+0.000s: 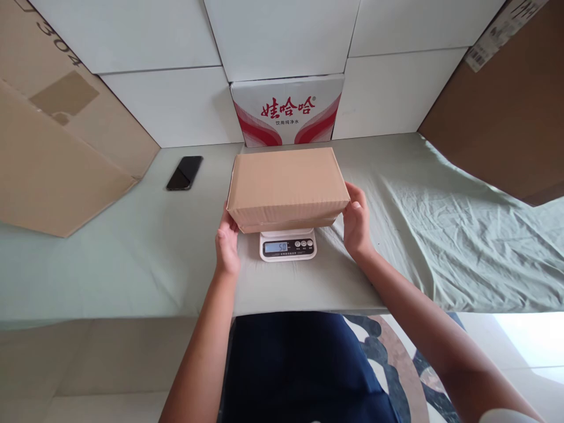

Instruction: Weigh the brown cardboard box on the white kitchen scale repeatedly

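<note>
A closed brown cardboard box (288, 179) is between my two hands, over a small white digital kitchen scale (288, 256). Its lower side hides the weighing platform, so I cannot tell how fully it rests there. The lit display (276, 247) seems to read 50, with a few round buttons beside it. My left hand (227, 244) grips the box's near left corner, fingers partly hidden behind its side. At the right end, my right hand (356, 218) holds the near right corner, thumb toward me and fingers around the far side.
A black smartphone (185, 173) lies on the green cloth (185, 247) to the left. Behind stands a white and red printed carton (288, 111) against white panels (282, 35). Large cardboard sheets lean at the left (66, 135) and right (506, 111).
</note>
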Motion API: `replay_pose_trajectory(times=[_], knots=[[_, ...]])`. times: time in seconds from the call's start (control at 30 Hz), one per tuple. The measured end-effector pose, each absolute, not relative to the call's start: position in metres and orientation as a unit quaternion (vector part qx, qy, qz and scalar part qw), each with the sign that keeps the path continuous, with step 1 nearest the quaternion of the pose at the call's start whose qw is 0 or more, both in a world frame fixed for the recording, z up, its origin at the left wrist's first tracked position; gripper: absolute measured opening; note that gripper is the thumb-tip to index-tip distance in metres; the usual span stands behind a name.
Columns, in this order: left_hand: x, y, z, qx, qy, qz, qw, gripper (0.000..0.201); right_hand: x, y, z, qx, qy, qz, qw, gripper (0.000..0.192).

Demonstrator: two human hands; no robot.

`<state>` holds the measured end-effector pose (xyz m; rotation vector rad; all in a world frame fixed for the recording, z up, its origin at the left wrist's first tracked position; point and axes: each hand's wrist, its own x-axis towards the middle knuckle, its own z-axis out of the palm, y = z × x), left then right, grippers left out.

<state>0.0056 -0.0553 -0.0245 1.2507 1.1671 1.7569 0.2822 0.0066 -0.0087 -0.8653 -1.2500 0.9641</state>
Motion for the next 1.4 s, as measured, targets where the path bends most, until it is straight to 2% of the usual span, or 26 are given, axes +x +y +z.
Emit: replay_pose_trajectory(times=[0.17, 0.4, 0.67, 0.87, 1.0, 1.13, 1.27, 1.4], knots=[[0.008, -0.068, -0.02, 0.502, 0.441, 0.67, 0.323, 0.091, 0.279, -0.003, -0.001, -0.322, -0.593, 0.436, 0.595, 0.079], [0.011, -0.071, -0.016, 0.514, 0.439, 0.664, 0.318, 0.09, 0.28, -0.01, -0.006, -0.332, -0.583, 0.465, 0.578, 0.087], [0.015, -0.067, 0.001, 0.527, 0.427, 0.669, 0.305, 0.091, 0.268, -0.009, 0.017, -0.323, -0.623, 0.43, 0.568, 0.07], [0.001, 0.022, 0.03, 0.502, 0.402, 0.693, 0.326, 0.087, 0.252, 0.072, 0.035, -0.298, -0.66, 0.348, 0.596, 0.08], [0.005, 0.082, 0.003, 0.422, 0.424, 0.715, 0.362, 0.094, 0.238, 0.118, 0.01, -0.317, -0.634, 0.315, 0.631, 0.076], [0.011, 0.096, -0.03, 0.389, 0.458, 0.709, 0.37, 0.094, 0.236, 0.13, -0.016, -0.375, -0.608, 0.339, 0.612, 0.071], [0.011, 0.093, -0.037, 0.408, 0.462, 0.699, 0.362, 0.086, 0.24, 0.131, -0.022, -0.397, -0.587, 0.379, 0.595, 0.068], [0.01, 0.097, -0.037, 0.412, 0.461, 0.704, 0.35, 0.087, 0.239, 0.134, -0.022, -0.404, -0.572, 0.39, 0.598, 0.066]])
